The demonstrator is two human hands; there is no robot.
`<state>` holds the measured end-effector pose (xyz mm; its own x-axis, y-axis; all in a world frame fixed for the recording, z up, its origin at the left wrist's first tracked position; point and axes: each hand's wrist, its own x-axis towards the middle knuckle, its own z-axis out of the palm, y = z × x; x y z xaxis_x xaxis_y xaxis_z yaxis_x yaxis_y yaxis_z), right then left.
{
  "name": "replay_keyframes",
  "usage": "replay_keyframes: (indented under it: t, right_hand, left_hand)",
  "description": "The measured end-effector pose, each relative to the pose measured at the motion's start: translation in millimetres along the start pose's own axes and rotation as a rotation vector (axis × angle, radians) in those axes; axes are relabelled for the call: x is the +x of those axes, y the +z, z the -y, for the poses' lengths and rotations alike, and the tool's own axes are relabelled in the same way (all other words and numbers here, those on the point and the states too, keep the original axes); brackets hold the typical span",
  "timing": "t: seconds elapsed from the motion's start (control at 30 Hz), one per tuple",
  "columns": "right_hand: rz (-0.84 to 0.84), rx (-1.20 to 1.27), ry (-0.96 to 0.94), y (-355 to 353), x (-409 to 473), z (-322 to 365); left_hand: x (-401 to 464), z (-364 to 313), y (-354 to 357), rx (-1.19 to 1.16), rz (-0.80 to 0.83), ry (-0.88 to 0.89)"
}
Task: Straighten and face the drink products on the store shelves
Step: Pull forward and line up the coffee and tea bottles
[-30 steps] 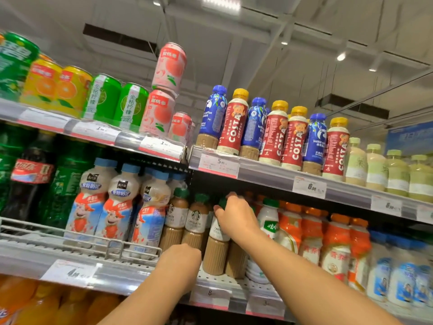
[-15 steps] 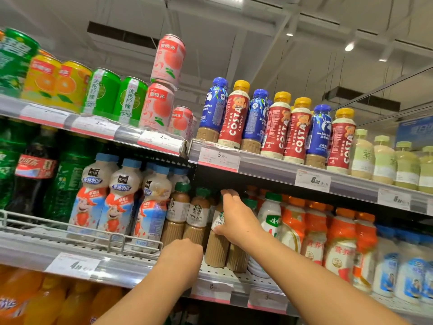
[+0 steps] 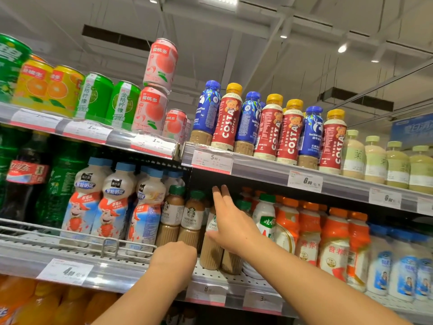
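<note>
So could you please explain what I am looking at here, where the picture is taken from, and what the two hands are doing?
There is no machine: a person wears a wide-angle camera on the head, so you see their own arms reaching up to store shelves. The right hand has straight fingers laid against a Starbucks caffe latte bottle on the middle shelf; it grips nothing. The left hand is low at the shelf front, just below two more latte bottles; its fingers are hidden, so I cannot tell whether it holds anything. Left of the lattes stand milk drinks with a cartoon pig; to the right, orange-capped bottles. The top shelf carries fruit drink cans, with one peach can stacked on another, and Costa coffee bottles mixed with blue Luckin ones.
</note>
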<state>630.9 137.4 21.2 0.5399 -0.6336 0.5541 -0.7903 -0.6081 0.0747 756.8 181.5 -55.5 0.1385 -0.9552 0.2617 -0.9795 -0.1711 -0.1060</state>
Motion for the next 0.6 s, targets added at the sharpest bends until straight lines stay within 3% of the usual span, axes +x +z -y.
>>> replay_keyframes:
  t: [0.13, 0.27, 0.43, 0.5, 0.6]
  right_hand:
    - [-0.218, 0.028, -0.281, -59.9, -19.2, -14.0]
    - [-0.502, 0.084, -0.246, -118.9, -14.5, -58.4]
    - [-0.377, -0.137, 0.056, -129.4, -0.3, -114.9]
    - [-0.325, -0.130, 0.096, -115.4, -2.4, -124.5]
    - [-0.392, -0.109, 0.105, -102.0, -1.6, -126.9]
  left_hand:
    - [7.7, 2.6, -4.9, -0.012, 0.037, 0.024]
    - [13.3, 3.6, -10.1, -0.002, 0.074, 0.032]
    - [9.3, 3.3, -16.6, -0.045, 0.100, 0.027]
    - [2.4, 3.9, -18.5, -0.088, 0.101, 0.042]
    - [-4.9, 3.7, -27.9, -0.102, 0.097, 0.048]
